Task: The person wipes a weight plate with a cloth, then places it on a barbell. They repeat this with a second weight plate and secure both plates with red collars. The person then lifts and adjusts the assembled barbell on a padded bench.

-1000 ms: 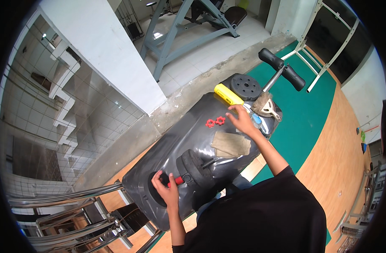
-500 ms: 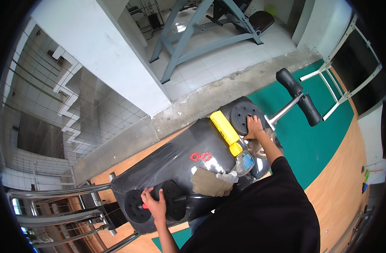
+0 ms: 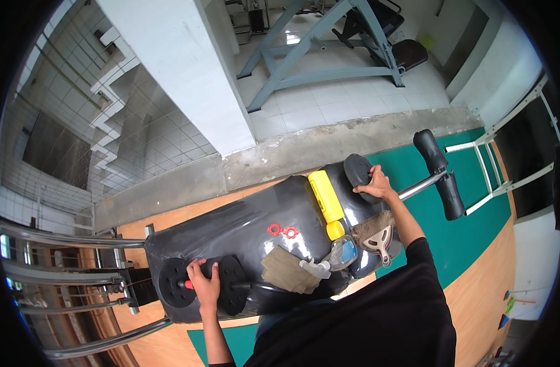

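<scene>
My left hand point(image 3: 204, 285) is closed over the middle of a dumbbell point(image 3: 231, 300) with black plates, lying at the near left of the black padded bench point(image 3: 231, 214). A red part of it shows beside the fingers. At the bench's far right end, my right hand point(image 3: 378, 183) grips the edge of a loose black weight plate point(image 3: 356, 171), which is tilted up. Two red star-shaped collars point(image 3: 282, 231) lie mid-bench. Near them are a folded brown cloth point(image 3: 286, 272), a clear spray bottle point(image 3: 343, 252), a yellow bottle point(image 3: 326, 199) and a brush point(image 3: 378, 238).
Beyond the right end, a metal bar carries black foam rollers point(image 3: 439, 177) over a green mat point(image 3: 402, 153). Chrome rails point(image 3: 72, 243) run at the left. A concrete ledge point(image 3: 280, 150), white pillar point(image 3: 188, 67) and grey-blue machine frame point(image 3: 329, 79) stand behind.
My right hand has gone from lying on the plate to gripping its edge, and the plate has tilted up. My left hand stays on the dumbbell. The view has shifted.
</scene>
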Demonstrator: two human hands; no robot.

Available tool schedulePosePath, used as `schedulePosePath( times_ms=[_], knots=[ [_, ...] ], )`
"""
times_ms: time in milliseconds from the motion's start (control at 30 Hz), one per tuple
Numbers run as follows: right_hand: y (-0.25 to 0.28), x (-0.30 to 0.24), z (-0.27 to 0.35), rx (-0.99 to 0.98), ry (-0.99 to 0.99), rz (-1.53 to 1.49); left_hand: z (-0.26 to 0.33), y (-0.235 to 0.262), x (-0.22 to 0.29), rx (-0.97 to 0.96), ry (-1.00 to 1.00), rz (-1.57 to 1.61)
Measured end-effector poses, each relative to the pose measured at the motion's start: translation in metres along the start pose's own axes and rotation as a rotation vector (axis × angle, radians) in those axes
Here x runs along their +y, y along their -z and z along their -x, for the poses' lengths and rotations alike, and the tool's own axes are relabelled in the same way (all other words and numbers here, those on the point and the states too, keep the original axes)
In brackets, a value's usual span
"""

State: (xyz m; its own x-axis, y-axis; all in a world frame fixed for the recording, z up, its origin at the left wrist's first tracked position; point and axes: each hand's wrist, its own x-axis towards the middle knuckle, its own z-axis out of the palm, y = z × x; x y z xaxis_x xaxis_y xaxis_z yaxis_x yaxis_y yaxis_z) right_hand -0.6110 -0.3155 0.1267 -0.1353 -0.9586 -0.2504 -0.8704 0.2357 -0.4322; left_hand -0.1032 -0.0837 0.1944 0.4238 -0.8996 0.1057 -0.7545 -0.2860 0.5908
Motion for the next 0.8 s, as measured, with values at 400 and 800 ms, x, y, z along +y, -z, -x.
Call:
schedulePosePath(
  times_ms=[400, 800],
  knots=[
    [0.07, -0.072, 0.085, -0.051, -0.211, -0.828, -0.003, 0.004, 0.0, 0.088, -0.115, -0.082],
    [0.066, -0.298, 0.261, -0.503, 0.266, -0.832, 0.03, 0.028, 0.092, -0.786, -0.202, 1.186]
  ],
)
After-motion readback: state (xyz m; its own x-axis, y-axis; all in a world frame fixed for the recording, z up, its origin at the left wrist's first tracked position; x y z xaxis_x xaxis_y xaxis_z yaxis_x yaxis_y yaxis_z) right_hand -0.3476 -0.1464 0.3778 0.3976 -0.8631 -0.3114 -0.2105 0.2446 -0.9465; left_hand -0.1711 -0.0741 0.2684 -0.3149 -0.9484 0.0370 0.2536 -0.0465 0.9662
